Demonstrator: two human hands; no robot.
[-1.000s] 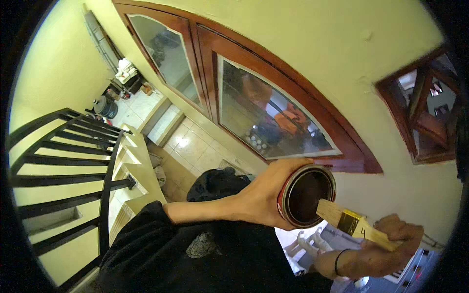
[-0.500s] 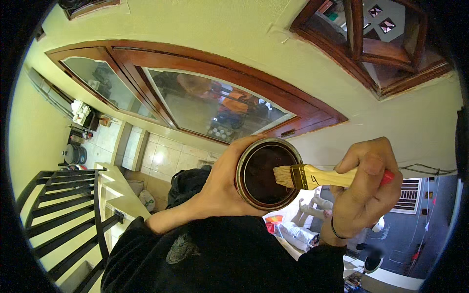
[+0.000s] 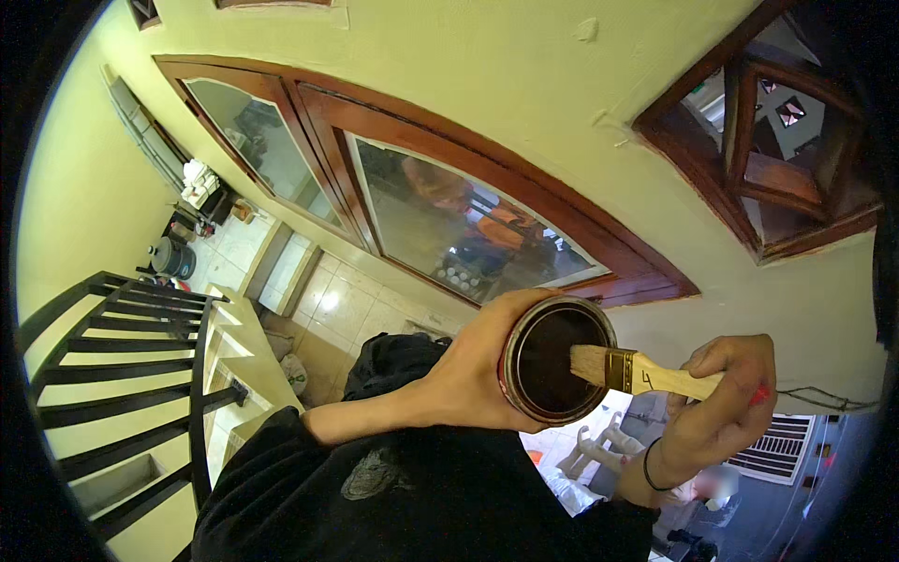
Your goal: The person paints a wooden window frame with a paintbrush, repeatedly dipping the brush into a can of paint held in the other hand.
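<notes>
I hold the can [image 3: 554, 361] wrapped in my left hand [image 3: 468, 375]; my right hand [image 3: 716, 403] pinches the brush [image 3: 646, 373], bristles at the can's mouth. Loading step; next, dip shallowly.
</notes>
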